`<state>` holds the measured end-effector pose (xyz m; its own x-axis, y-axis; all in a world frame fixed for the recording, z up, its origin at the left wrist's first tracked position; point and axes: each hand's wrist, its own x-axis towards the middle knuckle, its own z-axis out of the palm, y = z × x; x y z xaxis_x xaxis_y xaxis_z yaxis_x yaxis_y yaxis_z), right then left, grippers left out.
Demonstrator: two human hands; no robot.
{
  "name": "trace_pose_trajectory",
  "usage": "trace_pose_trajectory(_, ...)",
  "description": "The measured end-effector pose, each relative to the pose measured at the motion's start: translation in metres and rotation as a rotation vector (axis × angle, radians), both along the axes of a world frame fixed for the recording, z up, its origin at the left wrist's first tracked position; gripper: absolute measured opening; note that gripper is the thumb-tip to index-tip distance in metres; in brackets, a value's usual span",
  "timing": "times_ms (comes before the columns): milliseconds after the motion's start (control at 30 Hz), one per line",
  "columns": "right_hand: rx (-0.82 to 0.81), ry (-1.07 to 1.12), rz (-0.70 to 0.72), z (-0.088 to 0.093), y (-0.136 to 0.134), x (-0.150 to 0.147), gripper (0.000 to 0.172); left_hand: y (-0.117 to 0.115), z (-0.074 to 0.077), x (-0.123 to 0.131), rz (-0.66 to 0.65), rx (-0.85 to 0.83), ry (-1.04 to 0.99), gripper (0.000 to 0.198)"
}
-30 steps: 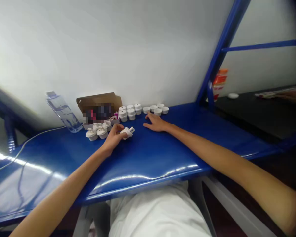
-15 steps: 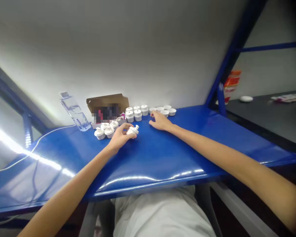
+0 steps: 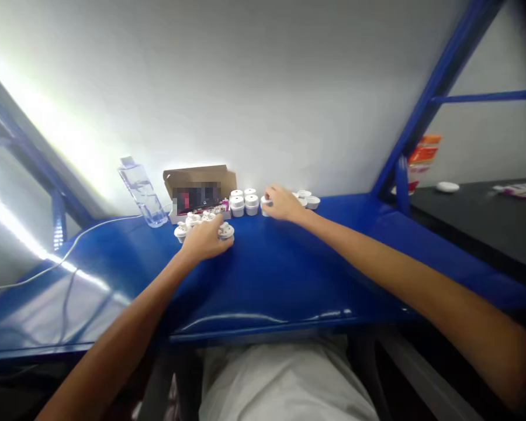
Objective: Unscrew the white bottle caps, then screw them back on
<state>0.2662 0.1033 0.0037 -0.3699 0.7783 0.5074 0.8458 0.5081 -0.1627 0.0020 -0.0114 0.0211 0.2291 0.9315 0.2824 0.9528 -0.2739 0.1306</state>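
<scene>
My left hand (image 3: pixel 205 238) is closed around a white round plastic fitting (image 3: pixel 226 231) with small parts on its top. The fitting is at the table surface, beside several similar white fittings (image 3: pixel 182 231) partly hidden by my hand. Further right, my right hand (image 3: pixel 282 203) grips a white cylindrical plastic housing (image 3: pixel 266 206) with its fingertips. Next to it stand several more white cylindrical housings (image 3: pixel 251 204). Shallow white round cups (image 3: pixel 312 202) sit behind and right of my right hand, which covers some of them.
On the blue table (image 3: pixel 267 275), an open cardboard box (image 3: pixel 201 175) holds partly blurred contents. A tilted clear bottle (image 3: pixel 144 196) and a white cable (image 3: pixel 87 231) are at left. Blue frame bars (image 3: pixel 421 123) rise at right, before a dark surface (image 3: pixel 473 213) with a white oval object (image 3: pixel 447 187).
My left hand has brought its fitting left, to the group of similar fittings. My right hand has moved from the shallow cups onto a cylindrical housing. The view has shifted slightly.
</scene>
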Motion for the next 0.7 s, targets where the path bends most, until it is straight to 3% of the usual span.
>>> trace_pose_trajectory(133, 0.030, 0.134, 0.109, -0.012, -0.038, 0.009, 0.016, -0.001, 0.004, -0.003, 0.091, 0.001, 0.050, 0.042)
trace_pose_trajectory(233, -0.012, 0.234, 0.218, -0.020, -0.056, 0.015, 0.028, 0.000, 0.004, -0.006, 0.162, 0.012, 0.103, 0.045)
trace_pose_trajectory(333, -0.089, 0.262, 0.271, -0.019, -0.063, 0.017, 0.037, 0.000, 0.006, -0.010, 0.194, -0.005, 0.132, 0.047)
trace_pose_trajectory(500, -0.212, 0.349, 0.253, -0.010, -0.070, 0.009, 0.035, -0.006, 0.017, -0.005, 0.218, 0.002, 0.128, 0.053)
trace_pose_trajectory(600, -0.402, 0.558, 0.258, -0.010, -0.080, -0.005, 0.035, -0.015, 0.019, 0.010, 0.059, 0.108, -0.017, 0.053)
trace_pose_trajectory(700, -0.755, 0.842, 0.370, -0.010, -0.093, -0.021, 0.041, -0.026, 0.012, 0.028, -0.282, 0.132, -0.139, 0.051)
